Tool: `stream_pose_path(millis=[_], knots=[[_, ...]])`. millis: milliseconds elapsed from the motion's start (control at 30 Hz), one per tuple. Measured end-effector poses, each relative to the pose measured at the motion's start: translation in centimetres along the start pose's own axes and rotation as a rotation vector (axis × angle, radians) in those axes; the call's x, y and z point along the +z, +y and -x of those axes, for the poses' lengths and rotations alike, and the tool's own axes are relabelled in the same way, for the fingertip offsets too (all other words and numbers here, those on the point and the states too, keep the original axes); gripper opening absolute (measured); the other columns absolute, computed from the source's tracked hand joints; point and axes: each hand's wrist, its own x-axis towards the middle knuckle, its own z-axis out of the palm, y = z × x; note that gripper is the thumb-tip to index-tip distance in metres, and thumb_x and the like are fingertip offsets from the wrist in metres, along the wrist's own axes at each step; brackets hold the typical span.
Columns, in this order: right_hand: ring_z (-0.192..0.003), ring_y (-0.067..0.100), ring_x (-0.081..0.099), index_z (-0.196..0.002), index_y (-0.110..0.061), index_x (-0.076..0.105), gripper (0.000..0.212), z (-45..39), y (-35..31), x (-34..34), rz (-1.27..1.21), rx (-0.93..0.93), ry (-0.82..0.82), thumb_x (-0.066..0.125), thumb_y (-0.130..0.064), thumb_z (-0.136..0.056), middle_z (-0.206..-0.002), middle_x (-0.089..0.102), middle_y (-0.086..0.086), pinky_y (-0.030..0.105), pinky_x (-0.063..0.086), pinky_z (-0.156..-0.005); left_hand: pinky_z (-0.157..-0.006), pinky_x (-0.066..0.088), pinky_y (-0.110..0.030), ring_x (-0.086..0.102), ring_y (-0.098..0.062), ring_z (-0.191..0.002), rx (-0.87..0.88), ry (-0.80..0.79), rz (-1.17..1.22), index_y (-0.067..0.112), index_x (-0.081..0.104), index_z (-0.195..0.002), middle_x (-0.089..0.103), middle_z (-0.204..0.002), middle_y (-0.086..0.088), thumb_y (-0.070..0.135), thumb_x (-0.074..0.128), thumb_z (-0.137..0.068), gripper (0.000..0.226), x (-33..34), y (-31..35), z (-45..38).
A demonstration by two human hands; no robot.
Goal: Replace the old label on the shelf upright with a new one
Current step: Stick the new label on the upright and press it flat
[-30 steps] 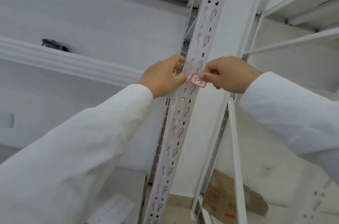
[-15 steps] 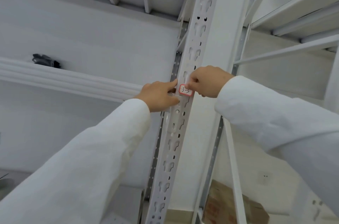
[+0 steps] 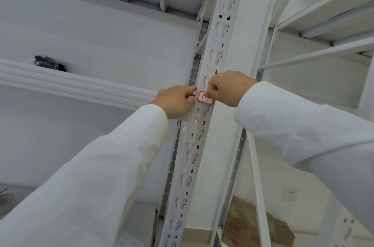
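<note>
Sticking the label is the step in hand, judging by how things lie: both arms in white sleeves reach up to the perforated shelf upright, a long white steel post w/ keyhole slots running bottom-centre to top, tilted slightly right in the view. Behind it sit white rack bays: a ribbed beam on the left w/ a dark object on the shelf above it, slatted shelf undersides at top, more beams at right; walls are white too, an outlet low right, and a brown cardboard box on the floor by the post's foot. Left hand rests against the upright's left edge, fingers curled w/ thumb and forefinger tip at the label's left end; whether it pinches or just steadies, can't tell. Right hand has fingers bent down onto the upper right part of the label, pressing or pinching it, exact contact hidden by the knuckles. The label is small, white w/ a red border and handwritten marks, lying across the upright's face between the two hands, just above a bracket plate; looks mostly flat on the metal. No second label visible, so can't say if this is old or new; prob. the new one going on. Next move calls for even pressure edge to edge, avoiding creases over the slots, and keeping it level before letting go.
</note>
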Motion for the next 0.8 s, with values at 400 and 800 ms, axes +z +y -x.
stream_pose_path(millis=[400,800], knots=[[-0.077,0.026,0.045,-0.085,-0.013,0.046,0.02,0.76,-0.4,-0.86,0.18,-0.076,0.042,0.038,-0.025,-0.098,-0.085,0.048,0.007,0.029,0.03,-0.054,-0.102,0.034,-0.035,0.053,-0.021,-0.115,0.003,0.026,0.011,0.04,0.048,-0.134,0.066,-0.122,0.007,0.026,0.034,-0.098,0.041,0.24,-0.03,-0.16],[-0.078,0.026,0.046,-0.097,-0.009,0.058,0.027,0.91,-0.39,-0.43,0.148,-0.044,0.045,0.039,-0.029,-0.098,-0.087,0.048,0.008,0.032,0.034,-0.066,-0.101,0.032,-0.034,0.055,-0.018,-0.115,-0.091,0.098,0.066,0.029,0.055,-0.126,0.065,-0.121,0.007,0.044,0.041,-0.095,0.038,0.73,0.3,-0.6]])
